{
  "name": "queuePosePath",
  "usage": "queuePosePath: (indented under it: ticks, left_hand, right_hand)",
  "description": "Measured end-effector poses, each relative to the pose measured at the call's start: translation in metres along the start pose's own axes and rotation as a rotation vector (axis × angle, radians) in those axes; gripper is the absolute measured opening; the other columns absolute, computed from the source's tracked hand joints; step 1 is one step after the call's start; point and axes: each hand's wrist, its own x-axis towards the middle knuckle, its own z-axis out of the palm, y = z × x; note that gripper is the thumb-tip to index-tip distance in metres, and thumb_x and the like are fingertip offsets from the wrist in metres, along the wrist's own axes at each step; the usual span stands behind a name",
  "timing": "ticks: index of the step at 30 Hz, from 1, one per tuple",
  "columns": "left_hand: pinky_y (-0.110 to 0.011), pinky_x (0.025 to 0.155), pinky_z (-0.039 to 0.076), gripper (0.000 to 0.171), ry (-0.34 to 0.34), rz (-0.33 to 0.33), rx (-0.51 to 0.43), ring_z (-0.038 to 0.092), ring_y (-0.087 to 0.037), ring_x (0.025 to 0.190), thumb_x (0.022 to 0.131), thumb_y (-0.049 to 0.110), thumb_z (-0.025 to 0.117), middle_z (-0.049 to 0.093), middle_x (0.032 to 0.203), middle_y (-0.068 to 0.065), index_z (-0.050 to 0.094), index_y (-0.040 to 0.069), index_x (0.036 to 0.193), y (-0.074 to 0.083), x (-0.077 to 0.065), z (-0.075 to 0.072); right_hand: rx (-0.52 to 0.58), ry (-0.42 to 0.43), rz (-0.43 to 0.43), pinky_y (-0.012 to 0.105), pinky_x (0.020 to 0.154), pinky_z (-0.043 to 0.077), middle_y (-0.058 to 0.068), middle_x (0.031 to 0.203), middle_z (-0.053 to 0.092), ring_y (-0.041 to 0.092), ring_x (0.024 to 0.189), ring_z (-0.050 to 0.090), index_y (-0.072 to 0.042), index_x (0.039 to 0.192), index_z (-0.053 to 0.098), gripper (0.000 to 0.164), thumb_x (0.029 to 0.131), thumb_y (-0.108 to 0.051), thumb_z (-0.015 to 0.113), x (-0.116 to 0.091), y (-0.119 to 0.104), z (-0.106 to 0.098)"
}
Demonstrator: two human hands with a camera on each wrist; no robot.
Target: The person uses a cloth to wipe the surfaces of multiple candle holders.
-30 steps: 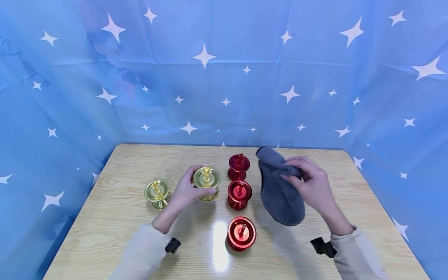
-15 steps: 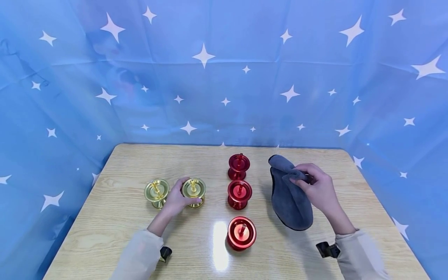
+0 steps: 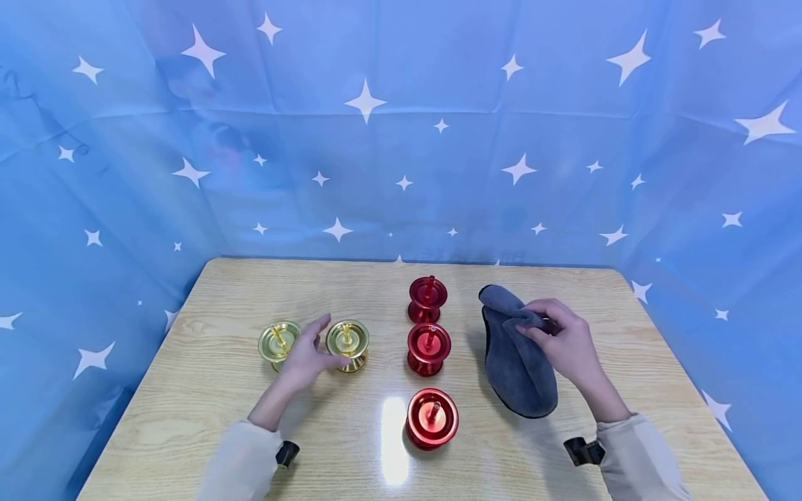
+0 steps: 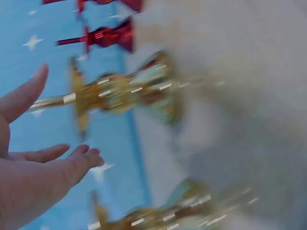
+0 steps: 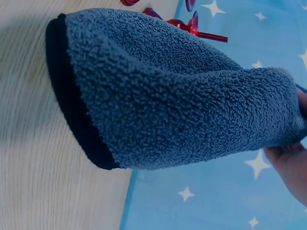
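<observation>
My left hand [image 3: 308, 358] has its thumb and fingers spread at the left side of a gold candle holder [image 3: 348, 339] with a central spike, which stands upright on the table. In the left wrist view a gap shows between the fingers and this gold candle holder [image 4: 120, 93]. Behind the hand, to the left, stands a second gold candle holder [image 3: 279, 340], partly covered by it. My right hand [image 3: 567, 341] pinches a grey plush cloth [image 3: 520, 362] with black edging, which hangs folded from the fingertips. Its fuzzy pile fills much of the right wrist view.
Three red candle holders form a column in the middle: a far one [image 3: 428, 298], a middle one [image 3: 429, 348] and a near one [image 3: 432, 419]. All rest on a light wooden table [image 3: 188, 417]. A blue star-patterned curtain [image 3: 401, 139] hangs behind it.
My left hand has brought the gold candle holder left and down beside the other gold one, then let go and drawn slightly left. The right hand and cloth have shifted right and nearer.
</observation>
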Motion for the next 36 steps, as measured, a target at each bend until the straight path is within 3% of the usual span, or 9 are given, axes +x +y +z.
queuePosePath:
  ticks: [4, 9, 12, 13, 17, 21, 26, 32, 36]
  left_hand:
    - [-0.042, 0.106, 0.023, 0.081, 0.001, 0.067, 0.051, 0.026, -0.037, 0.13, 0.07, 0.008, 0.077, 0.031, 0.141, -0.021, 0.033, -0.003, 0.137, 0.02, -0.01, -0.023]
    - [-0.044, 0.104, 0.027, 0.076, 0.065, 0.15, 0.151, 0.033, -0.036, 0.126, 0.074, 0.018, 0.075, 0.034, 0.141, -0.018, 0.036, 0.001, 0.137, 0.036, -0.02, -0.059]
    - [-0.045, 0.105, 0.026, 0.08, 0.086, 0.164, 0.182, 0.029, -0.035, 0.129, 0.075, 0.021, 0.075, 0.031, 0.143, -0.018, 0.033, 0.003, 0.14, 0.035, -0.024, -0.08]
    - [-0.045, 0.106, 0.021, 0.081, 0.083, 0.165, 0.181, 0.022, -0.034, 0.133, 0.075, 0.021, 0.075, 0.028, 0.144, -0.018, 0.031, 0.003, 0.141, 0.033, -0.025, -0.087]
    - [-0.046, 0.108, 0.015, 0.087, 0.049, 0.131, 0.145, 0.015, -0.033, 0.135, 0.076, 0.019, 0.075, 0.023, 0.146, -0.018, 0.023, 0.003, 0.144, 0.014, -0.027, -0.106]
    - [-0.049, 0.107, 0.012, 0.093, -0.02, 0.094, 0.092, 0.014, -0.037, 0.134, 0.074, 0.014, 0.076, 0.022, 0.145, -0.023, 0.017, 0.0, 0.144, -0.017, -0.025, -0.11]
    - [-0.049, 0.106, 0.014, 0.096, -0.084, 0.074, -0.012, 0.016, -0.042, 0.132, 0.07, 0.004, 0.077, 0.022, 0.142, -0.029, 0.015, -0.005, 0.142, -0.049, -0.025, -0.102]
    - [-0.041, 0.102, 0.022, 0.094, -0.072, 0.089, -0.032, 0.021, -0.045, 0.129, 0.067, 0.001, 0.078, 0.024, 0.14, -0.03, 0.019, -0.01, 0.139, -0.06, -0.024, -0.093]
    - [-0.027, 0.1, 0.032, 0.087, -0.032, 0.08, -0.045, 0.029, -0.042, 0.126, 0.07, 0.002, 0.077, 0.031, 0.137, -0.028, 0.023, -0.009, 0.138, -0.063, -0.021, -0.089]
  right_hand:
    - [-0.003, -0.015, 0.007, 0.012, 0.061, 0.048, 0.009, 0.092, 0.058, -0.003, 0.073, 0.055, 0.001, 0.096, 0.063, 0.025, 0.073, 0.012, 0.068, -0.001, 0.002, 0.001]
    - [-0.005, -0.023, 0.003, 0.012, 0.061, 0.048, 0.009, 0.092, 0.058, -0.004, 0.074, 0.055, 0.001, 0.097, 0.063, 0.027, 0.073, 0.012, 0.068, -0.002, 0.004, 0.001]
    - [0.012, -0.021, 0.001, 0.01, 0.062, 0.047, 0.009, 0.092, 0.058, -0.005, 0.074, 0.055, 0.001, 0.096, 0.063, 0.027, 0.072, 0.013, 0.068, -0.003, 0.005, 0.002]
    - [0.014, -0.021, -0.001, 0.01, 0.062, 0.047, 0.009, 0.092, 0.058, -0.005, 0.074, 0.055, 0.001, 0.095, 0.063, 0.026, 0.072, 0.013, 0.068, -0.003, 0.005, 0.002]
    - [0.015, -0.029, 0.01, 0.011, 0.062, 0.047, 0.01, 0.092, 0.059, -0.003, 0.075, 0.056, 0.001, 0.094, 0.063, 0.025, 0.073, 0.012, 0.069, -0.005, 0.006, 0.002]
    - [0.004, -0.043, 0.024, 0.012, 0.062, 0.048, 0.011, 0.093, 0.059, -0.001, 0.075, 0.056, 0.0, 0.095, 0.064, 0.025, 0.073, 0.01, 0.069, -0.007, 0.006, 0.003]
    - [0.012, -0.045, 0.015, 0.013, 0.061, 0.048, 0.012, 0.093, 0.06, 0.001, 0.075, 0.056, 0.0, 0.096, 0.065, 0.025, 0.073, 0.009, 0.07, -0.009, 0.007, 0.004]
    - [0.018, -0.05, 0.031, 0.013, 0.06, 0.048, 0.012, 0.094, 0.06, 0.001, 0.075, 0.056, 0.0, 0.098, 0.064, 0.026, 0.074, 0.009, 0.07, -0.01, 0.008, 0.004]
    - [0.01, -0.053, 0.045, 0.013, 0.06, 0.048, 0.012, 0.095, 0.06, 0.001, 0.075, 0.056, 0.0, 0.098, 0.064, 0.026, 0.074, 0.008, 0.07, -0.01, 0.009, 0.004]
